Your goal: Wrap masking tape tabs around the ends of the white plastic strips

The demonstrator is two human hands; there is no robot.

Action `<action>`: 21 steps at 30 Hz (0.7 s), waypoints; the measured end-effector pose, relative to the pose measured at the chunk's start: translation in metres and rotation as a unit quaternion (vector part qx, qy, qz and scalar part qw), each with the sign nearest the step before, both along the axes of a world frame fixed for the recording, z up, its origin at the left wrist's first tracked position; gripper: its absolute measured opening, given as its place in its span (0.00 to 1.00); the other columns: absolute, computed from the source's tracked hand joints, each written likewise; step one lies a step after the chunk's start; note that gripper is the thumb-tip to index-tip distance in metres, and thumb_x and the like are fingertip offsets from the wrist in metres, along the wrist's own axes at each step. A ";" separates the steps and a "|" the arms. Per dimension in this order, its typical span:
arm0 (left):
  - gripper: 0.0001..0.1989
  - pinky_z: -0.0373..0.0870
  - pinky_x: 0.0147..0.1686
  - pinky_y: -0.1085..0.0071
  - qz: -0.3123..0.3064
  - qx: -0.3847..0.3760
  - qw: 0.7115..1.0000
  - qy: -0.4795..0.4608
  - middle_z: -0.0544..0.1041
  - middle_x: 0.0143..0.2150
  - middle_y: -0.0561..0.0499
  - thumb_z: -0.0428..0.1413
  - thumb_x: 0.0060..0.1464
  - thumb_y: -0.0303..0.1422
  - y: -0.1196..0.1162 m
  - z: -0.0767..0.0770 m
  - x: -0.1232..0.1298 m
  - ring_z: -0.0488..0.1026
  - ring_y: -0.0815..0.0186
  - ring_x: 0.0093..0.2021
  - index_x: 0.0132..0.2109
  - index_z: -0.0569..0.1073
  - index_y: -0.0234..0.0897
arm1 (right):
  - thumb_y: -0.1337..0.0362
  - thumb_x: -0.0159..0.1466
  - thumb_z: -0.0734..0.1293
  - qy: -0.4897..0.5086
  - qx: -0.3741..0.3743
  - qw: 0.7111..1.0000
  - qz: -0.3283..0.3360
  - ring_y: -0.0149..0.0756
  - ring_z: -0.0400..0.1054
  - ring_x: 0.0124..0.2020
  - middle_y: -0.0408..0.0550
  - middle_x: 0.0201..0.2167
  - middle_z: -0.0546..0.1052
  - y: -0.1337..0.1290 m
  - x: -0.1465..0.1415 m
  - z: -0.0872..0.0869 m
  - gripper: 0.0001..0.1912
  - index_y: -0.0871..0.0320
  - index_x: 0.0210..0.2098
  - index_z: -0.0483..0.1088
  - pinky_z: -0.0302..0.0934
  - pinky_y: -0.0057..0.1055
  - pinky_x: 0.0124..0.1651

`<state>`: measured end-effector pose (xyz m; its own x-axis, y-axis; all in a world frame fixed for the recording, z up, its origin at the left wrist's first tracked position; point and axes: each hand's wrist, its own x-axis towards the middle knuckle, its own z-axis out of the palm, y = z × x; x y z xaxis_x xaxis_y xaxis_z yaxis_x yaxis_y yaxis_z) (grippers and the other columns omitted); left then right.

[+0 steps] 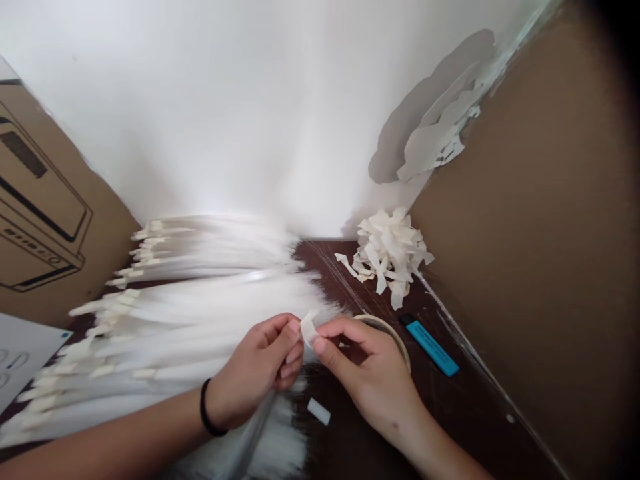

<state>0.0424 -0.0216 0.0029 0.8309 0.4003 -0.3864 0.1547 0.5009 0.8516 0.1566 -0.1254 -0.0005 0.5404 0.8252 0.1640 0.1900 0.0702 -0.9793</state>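
Note:
My left hand [273,357], with a black band on the wrist, is closed around the end of a bundle of thin translucent strands [253,433], which hangs down toward me. Between the two hands is a short curled piece of off-white masking tape [309,328]. The thumb and forefinger of my right hand [370,363] pinch its right side, and its left side touches my left fingertips. Partly behind my right hand lies a roll of tape [404,347]. Many similar white bundles [215,300], their left ends wrapped in tape, lie in rows to the left.
A heap of torn tape strips [393,250] sits at the back right. Nearer lie a blue cutter [433,345] and a small white piece [319,411]. Cardboard walls [540,220] flank the dark table [345,453], and a printed sheet [25,357] is at left.

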 end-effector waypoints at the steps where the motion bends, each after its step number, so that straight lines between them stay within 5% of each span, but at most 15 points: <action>1: 0.22 0.46 0.16 0.82 -0.005 0.011 1.000 -0.001 0.56 0.19 0.60 0.58 0.52 0.48 0.000 -0.002 0.000 0.50 0.79 0.18 0.28 0.60 0.34 | 0.64 0.59 0.67 -0.003 0.012 1.000 0.003 0.26 0.66 0.26 0.41 0.24 0.74 -0.001 -0.001 0.000 0.06 0.58 0.28 0.73 0.59 0.20 0.29; 21: 0.20 0.46 0.17 0.80 -0.027 0.041 0.999 0.010 0.56 0.18 0.60 0.55 0.54 0.49 0.000 -0.002 -0.001 0.49 0.78 0.18 0.35 0.66 0.33 | 0.66 0.63 0.65 -0.043 0.053 0.996 0.057 0.28 0.66 0.28 0.42 0.25 0.73 -0.009 -0.004 0.004 0.07 0.58 0.28 0.72 0.58 0.25 0.32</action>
<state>0.0414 -0.0216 0.0006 0.8447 0.3858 -0.3709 0.1971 0.4201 0.8858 0.1527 -0.1341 0.0039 0.4243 0.8562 0.2948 0.2584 0.1975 -0.9456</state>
